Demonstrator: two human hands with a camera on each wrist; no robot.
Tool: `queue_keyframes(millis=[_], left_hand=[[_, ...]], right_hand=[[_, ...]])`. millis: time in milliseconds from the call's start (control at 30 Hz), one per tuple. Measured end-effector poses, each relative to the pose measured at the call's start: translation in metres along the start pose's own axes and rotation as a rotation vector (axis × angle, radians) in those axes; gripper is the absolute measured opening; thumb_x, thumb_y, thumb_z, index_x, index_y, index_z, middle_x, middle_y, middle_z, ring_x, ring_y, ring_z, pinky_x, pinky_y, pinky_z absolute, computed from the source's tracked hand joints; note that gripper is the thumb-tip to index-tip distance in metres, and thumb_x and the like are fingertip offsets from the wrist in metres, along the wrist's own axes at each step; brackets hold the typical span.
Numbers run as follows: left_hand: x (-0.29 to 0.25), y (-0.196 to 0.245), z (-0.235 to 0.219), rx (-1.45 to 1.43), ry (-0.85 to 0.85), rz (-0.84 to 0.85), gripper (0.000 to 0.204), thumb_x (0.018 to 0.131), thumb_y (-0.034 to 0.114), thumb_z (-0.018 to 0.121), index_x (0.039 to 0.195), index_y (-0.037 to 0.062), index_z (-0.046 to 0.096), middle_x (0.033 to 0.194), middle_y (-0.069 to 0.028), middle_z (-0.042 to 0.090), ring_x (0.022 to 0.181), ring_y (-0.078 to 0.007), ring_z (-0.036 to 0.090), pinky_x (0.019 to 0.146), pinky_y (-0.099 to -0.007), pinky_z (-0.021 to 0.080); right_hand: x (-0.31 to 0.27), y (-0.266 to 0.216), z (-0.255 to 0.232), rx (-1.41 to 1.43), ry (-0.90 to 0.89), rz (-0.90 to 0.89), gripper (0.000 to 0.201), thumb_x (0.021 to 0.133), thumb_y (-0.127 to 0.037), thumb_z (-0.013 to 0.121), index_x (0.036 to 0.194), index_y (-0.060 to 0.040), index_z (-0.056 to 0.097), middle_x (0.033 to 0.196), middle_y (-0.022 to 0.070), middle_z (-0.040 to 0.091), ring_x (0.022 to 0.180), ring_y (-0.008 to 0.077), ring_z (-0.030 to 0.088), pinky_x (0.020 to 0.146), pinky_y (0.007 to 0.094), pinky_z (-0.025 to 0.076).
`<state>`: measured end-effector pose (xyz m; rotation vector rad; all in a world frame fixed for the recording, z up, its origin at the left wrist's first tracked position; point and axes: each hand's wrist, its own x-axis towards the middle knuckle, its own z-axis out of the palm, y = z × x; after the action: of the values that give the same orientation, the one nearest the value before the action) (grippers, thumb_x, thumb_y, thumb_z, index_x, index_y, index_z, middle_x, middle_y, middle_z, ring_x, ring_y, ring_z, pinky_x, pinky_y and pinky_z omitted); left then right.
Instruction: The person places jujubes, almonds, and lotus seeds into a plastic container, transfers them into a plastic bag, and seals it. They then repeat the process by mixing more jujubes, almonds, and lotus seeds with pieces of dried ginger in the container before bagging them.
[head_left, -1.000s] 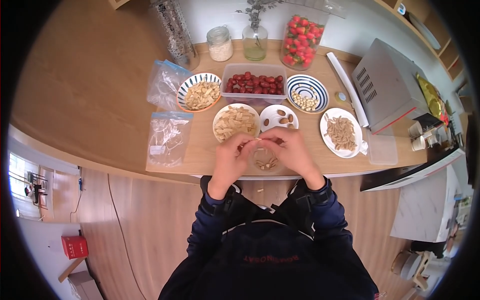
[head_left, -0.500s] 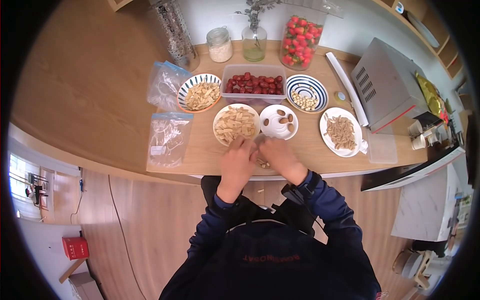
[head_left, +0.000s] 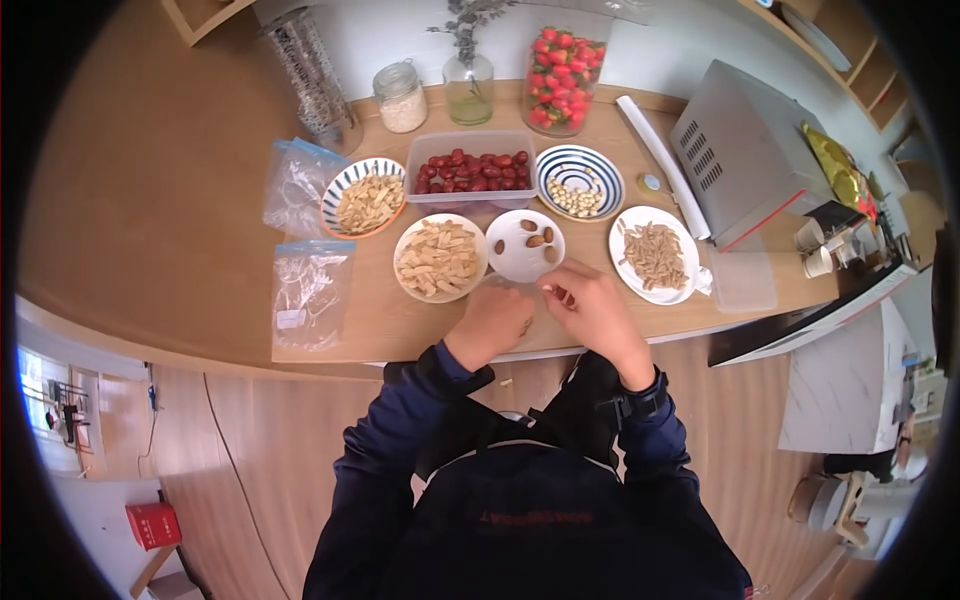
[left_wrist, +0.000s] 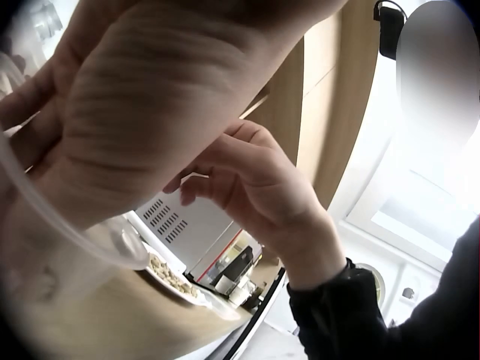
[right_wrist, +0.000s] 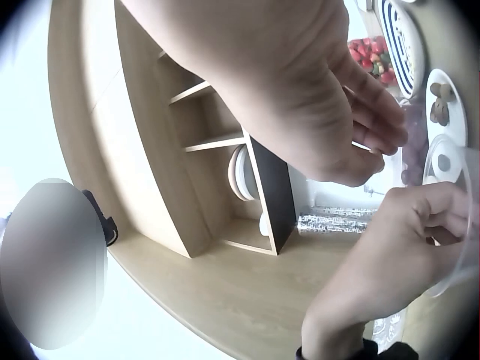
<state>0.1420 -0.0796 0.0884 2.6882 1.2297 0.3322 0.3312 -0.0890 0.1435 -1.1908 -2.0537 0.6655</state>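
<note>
A clear plastic cup (right_wrist: 471, 161) stands low in front of me, its rim showing in both wrist views. My left hand (head_left: 495, 318), back upward, is at this cup with its fingers over the rim. I cannot tell what those fingers hold. To its right, my right hand (head_left: 595, 315) hovers over the front of the table, fingers loosely bent and thumb near them. A tiny pale spot shows at the fingertips. Just beyond the hands are a white plate (head_left: 514, 268) with several brown oval nuts (head_left: 528, 226) and a bowl of pale dried slices (head_left: 438, 258).
Farther back are a tub of red dates (head_left: 475, 170), a blue-striped plate (head_left: 605, 165) with pale seeds and a striped bowl (head_left: 330, 195) of slices. A plate of root pieces (head_left: 655, 255) lies right, plastic bags (head_left: 312, 295) left. A grey appliance (head_left: 745, 150) stands behind.
My hands, fingertips together over the cup a second ago, are now apart; the right one has moved right. The head view has shifted, so the table things appear farther left.
</note>
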Motion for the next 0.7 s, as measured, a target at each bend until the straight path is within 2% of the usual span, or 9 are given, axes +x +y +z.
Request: queue_keyframes(millis=[33, 133, 233, 433, 533, 700], left_hand=[[0.004, 0.000, 0.001, 0.005, -0.055, 0.007, 0.008, 0.073, 0.010, 0.067, 0.070, 0.0038, 0.071, 0.073, -0.0173, 0.069, 0.069, -0.0349, 0.069, 0.060, -0.0460, 0.054], [0.006, -0.002, 0.015, 0.037, -0.076, -0.020, 0.007, 0.072, 0.011, 0.068, 0.070, 0.0046, 0.071, 0.072, -0.0170, 0.069, 0.069, -0.0347, 0.069, 0.060, -0.0454, 0.054], [0.005, -0.004, 0.023, 0.022, -0.049, -0.004, 0.006, 0.071, 0.012, 0.070, 0.069, 0.0064, 0.071, 0.072, -0.0153, 0.069, 0.069, -0.0342, 0.069, 0.061, -0.0456, 0.053], [0.001, -0.008, 0.020, -0.055, -0.143, 0.036, 0.004, 0.069, 0.011, 0.071, 0.067, 0.0118, 0.068, 0.073, -0.0109, 0.069, 0.069, -0.0329, 0.068, 0.062, -0.0456, 0.051], [0.000, -0.009, 0.011, -0.130, -0.179, 0.136, 0.004, 0.069, 0.010, 0.071, 0.071, 0.0131, 0.068, 0.073, -0.0105, 0.068, 0.072, -0.0329, 0.067, 0.064, -0.0459, 0.050], [0.004, -0.007, 0.008, -0.149, -0.172, 0.123, 0.005, 0.070, 0.009, 0.069, 0.073, 0.0098, 0.065, 0.075, -0.0106, 0.066, 0.079, -0.0333, 0.067, 0.067, -0.0451, 0.049]], right_hand=[[-0.005, 0.002, -0.001, 0.028, 0.021, 0.014, 0.015, 0.083, -0.001, 0.067, 0.098, -0.0011, 0.070, 0.089, 0.0157, 0.066, 0.074, 0.0328, 0.068, 0.068, 0.0408, 0.054], [-0.017, 0.006, -0.005, 0.032, 0.087, 0.012, 0.013, 0.087, -0.001, 0.069, 0.100, 0.0013, 0.071, 0.086, 0.0125, 0.067, 0.068, 0.0235, 0.068, 0.062, 0.0318, 0.055], [-0.022, 0.006, -0.007, 0.059, 0.099, 0.057, 0.013, 0.087, -0.001, 0.069, 0.100, 0.0009, 0.071, 0.086, 0.0119, 0.067, 0.067, 0.0233, 0.068, 0.062, 0.0311, 0.055], [-0.025, 0.016, 0.001, 0.051, 0.096, 0.061, 0.013, 0.087, -0.001, 0.069, 0.100, 0.0002, 0.071, 0.086, 0.0120, 0.066, 0.067, 0.0232, 0.068, 0.063, 0.0313, 0.054], [-0.025, 0.014, 0.002, 0.111, 0.104, 0.068, 0.014, 0.086, 0.000, 0.069, 0.100, -0.0002, 0.071, 0.087, 0.0126, 0.066, 0.069, 0.0242, 0.068, 0.063, 0.0317, 0.055], [-0.029, 0.018, 0.002, 0.093, 0.110, 0.078, 0.015, 0.086, 0.000, 0.069, 0.101, -0.0001, 0.070, 0.088, 0.0134, 0.066, 0.070, 0.0253, 0.068, 0.064, 0.0322, 0.055]])
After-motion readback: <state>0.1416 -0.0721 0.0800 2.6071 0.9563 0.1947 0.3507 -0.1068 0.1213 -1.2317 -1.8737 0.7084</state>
